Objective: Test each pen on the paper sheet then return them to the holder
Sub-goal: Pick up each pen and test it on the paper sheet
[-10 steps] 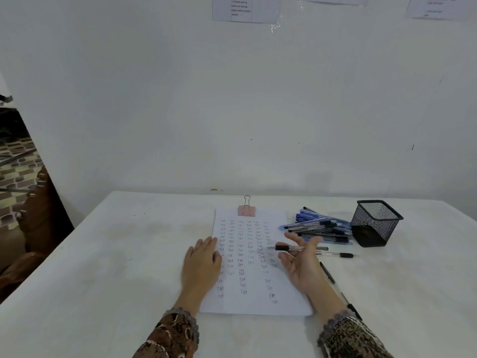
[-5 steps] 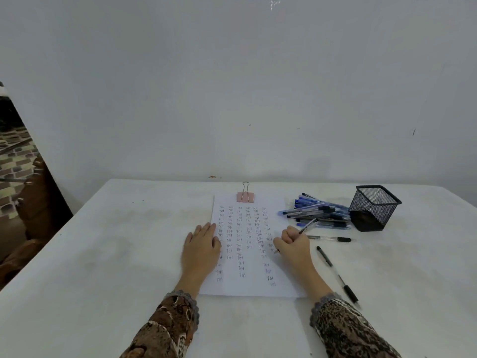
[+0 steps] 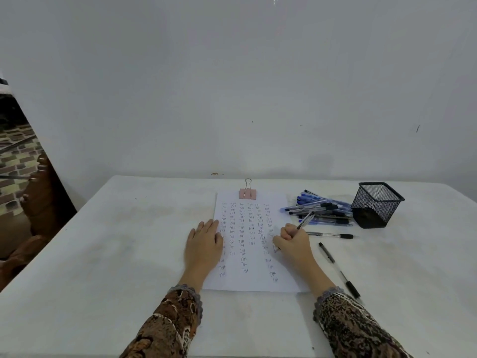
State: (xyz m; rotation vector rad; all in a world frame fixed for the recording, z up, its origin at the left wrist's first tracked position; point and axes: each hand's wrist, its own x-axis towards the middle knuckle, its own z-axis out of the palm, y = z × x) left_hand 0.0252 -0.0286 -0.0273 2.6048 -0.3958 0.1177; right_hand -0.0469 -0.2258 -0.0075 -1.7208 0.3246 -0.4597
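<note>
A white paper sheet (image 3: 254, 277) covered with columns of small handwritten words lies in the middle of the table. My left hand (image 3: 205, 244) rests flat on its left edge. My right hand (image 3: 294, 241) grips a clear pen (image 3: 305, 220) in a writing hold, tip down on the sheet's right side. A pile of blue and black pens (image 3: 321, 210) lies right of the sheet. Beside the pile stands a black mesh holder (image 3: 375, 205); nothing shows above its rim.
A pink binder clip (image 3: 247, 193) holds the sheet's top edge. Two single pens lie right of my right hand: one (image 3: 331, 235) crosswise, one (image 3: 338, 270) running toward the front edge. The white wall rises right behind the table (image 3: 116, 254). Brown furniture stands at the left.
A second ago my right hand lay palm up with a pen across its fingers. It has since closed around the pen and set the tip on the sheet. The left hand stayed put.
</note>
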